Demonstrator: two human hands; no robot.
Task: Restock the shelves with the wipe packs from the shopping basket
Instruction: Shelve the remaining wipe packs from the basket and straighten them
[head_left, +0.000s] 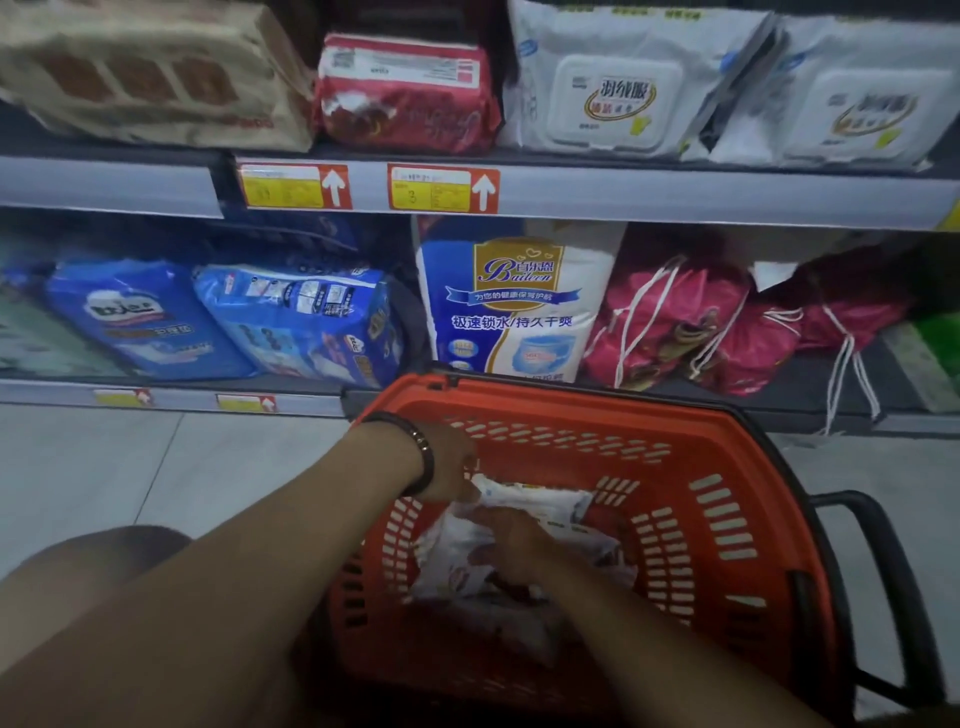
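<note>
An orange shopping basket (727, 519) stands on the floor in front of the shelves. Several white wipe packs (540, 506) lie inside it. Both my hands reach down into the basket. My left hand (447, 462), with a dark bracelet at the wrist, grips the top edge of a white pack. My right hand (511, 545) lies over the packs with its fingers curled round one. On the upper shelf (675, 195) stand two white wipe packs (618, 88) with plastic lids, and a red pack (410, 98) lies to their left.
A beige pack (150, 67) fills the upper shelf's left end. The lower shelf holds blue packs (291, 322), a tall white and blue pack (514, 306) and pink drawstring bags (696, 322). The basket's black handle (883, 582) sticks out right. Grey floor tiles (104, 467) lie left.
</note>
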